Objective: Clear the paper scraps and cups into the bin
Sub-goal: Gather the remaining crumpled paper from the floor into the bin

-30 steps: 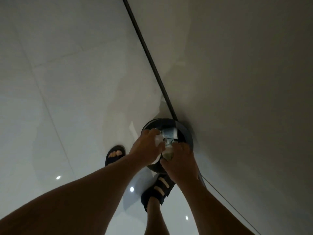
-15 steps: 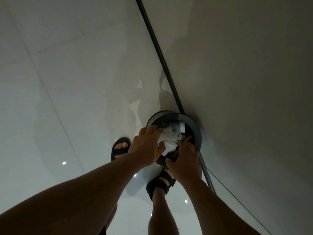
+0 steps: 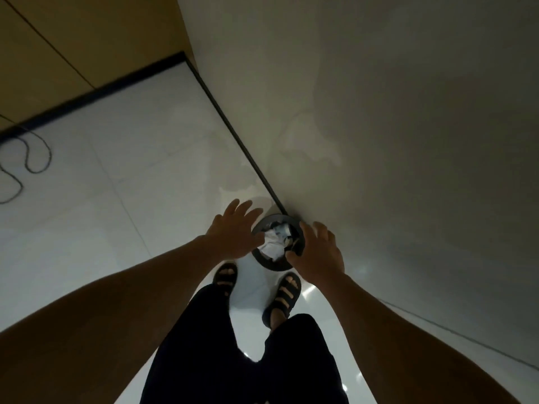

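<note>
A round dark bin stands on the white floor against the wall, seen from straight above. White crumpled paper scraps and a cup-like piece lie inside it. My left hand hovers over the bin's left rim with fingers spread and nothing in it. My right hand hovers over the right rim, fingers straight, also holding nothing.
A grey wall with a dark skirting runs along the right of the bin. My two sandalled feet stand just before it. A thin cable loops on the floor at the far left by a wooden panel.
Both hands have let go of the paper and cups, which now lie in the bin. The hands have lifted and spread open, and my head has risen away from the bin.
</note>
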{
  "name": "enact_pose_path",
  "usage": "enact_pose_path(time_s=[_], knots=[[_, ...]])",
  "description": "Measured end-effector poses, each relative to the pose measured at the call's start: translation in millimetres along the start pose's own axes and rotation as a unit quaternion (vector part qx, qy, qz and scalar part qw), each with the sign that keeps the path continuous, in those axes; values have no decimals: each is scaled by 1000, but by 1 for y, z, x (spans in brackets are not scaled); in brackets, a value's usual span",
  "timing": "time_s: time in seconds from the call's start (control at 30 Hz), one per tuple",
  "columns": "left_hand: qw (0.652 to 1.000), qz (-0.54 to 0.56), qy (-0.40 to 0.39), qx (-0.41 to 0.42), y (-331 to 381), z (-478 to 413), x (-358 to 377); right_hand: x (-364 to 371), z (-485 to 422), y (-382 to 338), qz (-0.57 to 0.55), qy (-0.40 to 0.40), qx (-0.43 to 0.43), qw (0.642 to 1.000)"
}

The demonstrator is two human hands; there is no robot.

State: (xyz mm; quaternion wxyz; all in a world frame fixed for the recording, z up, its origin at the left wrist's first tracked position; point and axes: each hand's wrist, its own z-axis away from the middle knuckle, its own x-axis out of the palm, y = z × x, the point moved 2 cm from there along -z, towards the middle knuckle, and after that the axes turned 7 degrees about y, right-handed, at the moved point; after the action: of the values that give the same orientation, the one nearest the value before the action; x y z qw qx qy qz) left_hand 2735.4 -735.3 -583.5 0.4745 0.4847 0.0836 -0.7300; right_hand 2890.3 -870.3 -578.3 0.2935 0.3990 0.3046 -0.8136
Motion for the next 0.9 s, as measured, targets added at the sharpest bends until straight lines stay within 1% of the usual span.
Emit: enact_pose_path(time_s=[0.13, 0.23, 0.33, 0.43, 0.53, 0.6, 0.73, 0.9], knots=[[998, -25, -22, 53, 29, 34, -38, -40, 52, -8, -13, 47, 29, 998], [991, -62, -40, 116, 51, 47, -62, -54, 93, -7, -26, 84, 86, 992], [971, -131, -52, 191, 75, 57, -82, -59, 134, -8, -42, 120, 150, 980], [945, -169, -55, 273, 112, 77, -86, -58, 182, -6, -69, 166, 217, 959], [906, -213, -85, 356, 155, 114, -68, -48, 242, 5, -87, 205, 283, 933], [872, -248, -100, 411, 187, 144, -47, -34, 288, 19, -104, 223, 336, 909], [797, -304, -92, 514, 256, 216, 0, 4, 393, 51, -144, 261, 449, 842], [717, -335, -84, 606, 330, 334, 73, 61, 534, 80, -186, 310, 548, 754]])
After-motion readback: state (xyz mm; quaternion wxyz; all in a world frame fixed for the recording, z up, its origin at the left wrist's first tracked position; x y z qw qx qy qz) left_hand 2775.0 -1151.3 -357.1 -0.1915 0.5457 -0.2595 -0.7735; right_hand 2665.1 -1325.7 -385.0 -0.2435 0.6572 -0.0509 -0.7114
